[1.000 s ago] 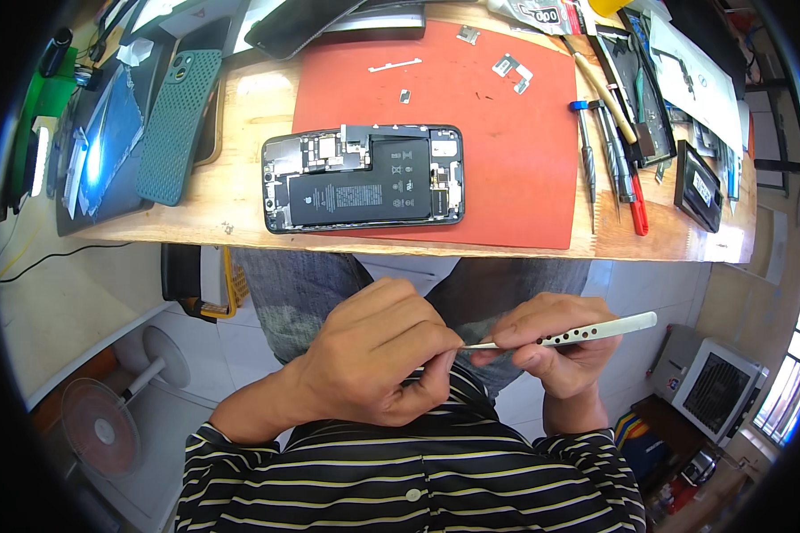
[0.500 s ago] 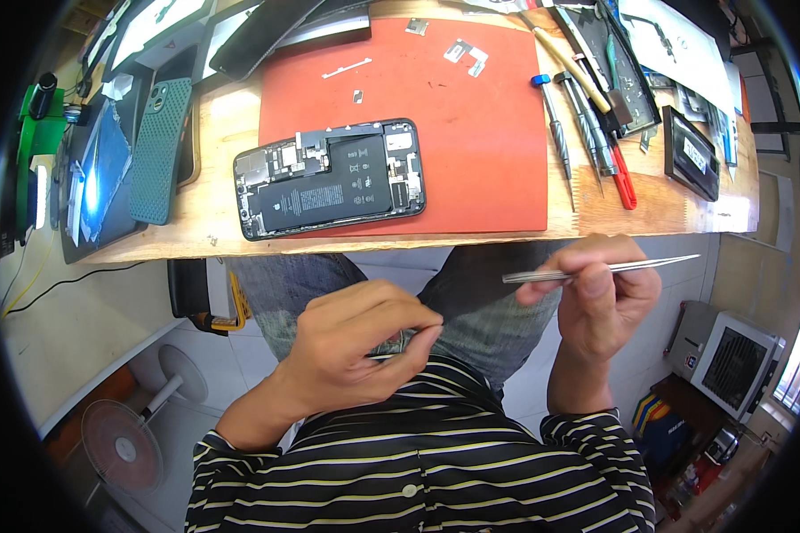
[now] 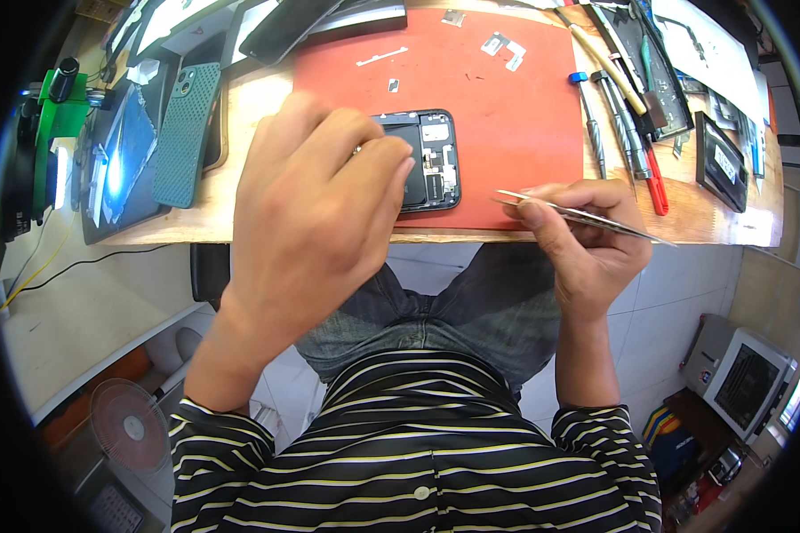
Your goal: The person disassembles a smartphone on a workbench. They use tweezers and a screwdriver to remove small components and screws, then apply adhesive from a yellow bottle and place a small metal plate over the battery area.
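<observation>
An opened smartphone (image 3: 436, 133) lies on the red mat (image 3: 520, 115), its battery and inner boards bare. My left hand (image 3: 316, 195) hangs over the phone's left part and hides it. Its fingers are closed in a pinch; whatever is between them, if anything, is hidden. At the mat's front right corner, my right hand (image 3: 596, 235) grips a pair of metal tweezers (image 3: 609, 224) between thumb and fingers, with one end of them pointing left toward the phone. Small metal shield plates (image 3: 504, 50), a thin strip (image 3: 382, 57) and a tiny plate (image 3: 393, 86) lie farther back on the mat.
Screwdrivers (image 3: 588, 124), red-handled pliers (image 3: 656, 186) and a small black box (image 3: 722, 162) lie to the right. At left are a green phone case (image 3: 187, 133) and a blue film-covered sheet (image 3: 133, 142). A black tray (image 3: 653, 67) sits at the back right.
My left hand has risen from above my lap to over the phone. My right hand has moved slightly up and turned the tweezers. The whole view has shifted a little.
</observation>
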Demonstrator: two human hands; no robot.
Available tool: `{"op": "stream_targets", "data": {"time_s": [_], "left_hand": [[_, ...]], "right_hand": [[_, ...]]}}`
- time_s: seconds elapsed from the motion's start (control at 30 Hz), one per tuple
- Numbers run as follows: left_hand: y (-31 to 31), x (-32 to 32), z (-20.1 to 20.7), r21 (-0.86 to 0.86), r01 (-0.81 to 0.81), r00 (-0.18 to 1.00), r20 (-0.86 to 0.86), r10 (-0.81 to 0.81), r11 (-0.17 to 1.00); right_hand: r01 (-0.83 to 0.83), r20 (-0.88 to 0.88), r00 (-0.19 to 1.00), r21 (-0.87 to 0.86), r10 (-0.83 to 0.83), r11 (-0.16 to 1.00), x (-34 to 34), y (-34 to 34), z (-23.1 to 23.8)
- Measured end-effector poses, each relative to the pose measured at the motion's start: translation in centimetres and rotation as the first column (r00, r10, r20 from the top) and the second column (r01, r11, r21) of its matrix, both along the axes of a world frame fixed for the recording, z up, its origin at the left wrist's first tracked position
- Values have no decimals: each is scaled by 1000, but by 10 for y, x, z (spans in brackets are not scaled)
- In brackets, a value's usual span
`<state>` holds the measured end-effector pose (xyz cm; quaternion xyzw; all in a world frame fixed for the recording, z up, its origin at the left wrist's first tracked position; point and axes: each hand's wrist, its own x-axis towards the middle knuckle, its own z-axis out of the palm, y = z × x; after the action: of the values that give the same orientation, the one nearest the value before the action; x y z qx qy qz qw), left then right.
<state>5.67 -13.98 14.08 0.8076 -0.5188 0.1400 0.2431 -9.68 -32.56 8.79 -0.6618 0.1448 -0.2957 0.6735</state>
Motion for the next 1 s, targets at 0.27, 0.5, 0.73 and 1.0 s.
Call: {"op": "stream_targets", "data": {"time_s": [0.27, 0.5, 0.73, 1.0], "left_hand": [[-24, 24, 11, 346, 142, 987, 19, -158, 928], [-11, 9, 7, 267, 107, 993, -83, -87, 958], [3, -18, -6, 201, 47, 993, -112, -24, 979], [5, -32, -16, 224, -40, 990, -123, 69, 974]], "right_hand": [[-11, -61, 998, 55, 15, 998, 3, -3, 6], [-91, -57, 994, -11, 90, 996, 25, -5, 22], [-185, -114, 981, -285, 159, 941, 40, -4, 16], [-285, -274, 939, -271, 210, 920, 36, -2, 22]]}}
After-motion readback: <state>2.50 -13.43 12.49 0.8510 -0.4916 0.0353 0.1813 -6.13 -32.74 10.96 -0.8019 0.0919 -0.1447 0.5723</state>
